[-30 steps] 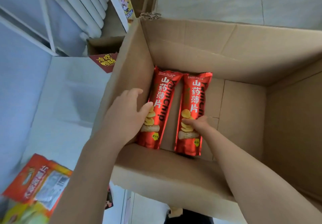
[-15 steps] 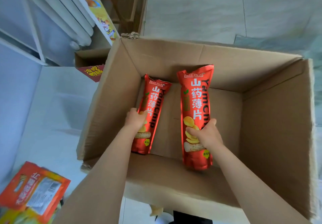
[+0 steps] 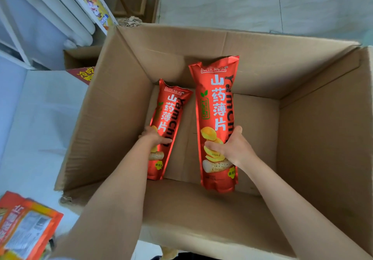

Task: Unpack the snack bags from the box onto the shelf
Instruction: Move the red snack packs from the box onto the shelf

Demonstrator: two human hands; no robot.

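Only two arms show: the left forearm (image 3: pixel 121 189) and the right forearm (image 3: pixel 292 199), both bare from the wrist back to the lower edge of the view. They are smooth and rounded, the left one broad close to the camera, the right one narrowing toward its wrist. The left hand (image 3: pixel 154 136) looks small and slightly blurred, its knuckles a low ridge, while the right hand (image 3: pixel 232 148) shows a plain thumb (image 3: pixel 237 133), rounded knuckles and fingers (image 3: pixel 212 145) whose nails are too small to make out
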